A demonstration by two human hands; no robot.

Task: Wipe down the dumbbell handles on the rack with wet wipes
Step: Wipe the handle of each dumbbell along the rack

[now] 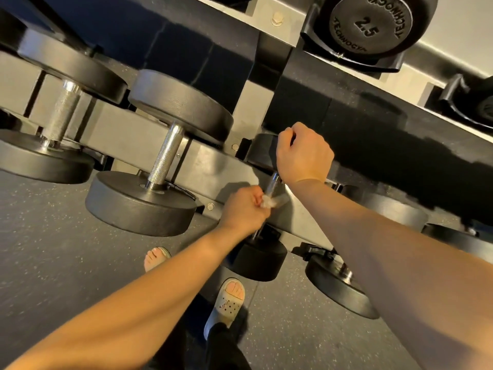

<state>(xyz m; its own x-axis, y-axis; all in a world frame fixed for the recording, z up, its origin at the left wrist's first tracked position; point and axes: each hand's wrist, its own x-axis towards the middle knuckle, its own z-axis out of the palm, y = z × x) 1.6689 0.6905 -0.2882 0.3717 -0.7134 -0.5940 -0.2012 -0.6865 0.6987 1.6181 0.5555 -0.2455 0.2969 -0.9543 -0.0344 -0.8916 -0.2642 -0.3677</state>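
A small dumbbell lies across the grey rack rail (213,166); its steel handle (272,184) shows between my two hands. My left hand (244,209) grips a crumpled white wet wipe (268,202) wrapped against the lower part of that handle. My right hand (304,153) curls over the dumbbell's upper black head (262,152), just above the handle. The lower head (260,259) hangs below the rail. The middle of the handle is hidden by my hands.
Two larger dumbbells with knurled handles (165,156) (62,110) rest on the rail to the left. Another dumbbell head (338,287) sits to the right. A 2.5 weight (369,25) sits on the upper shelf. My sandalled feet (228,300) stand on the speckled floor.
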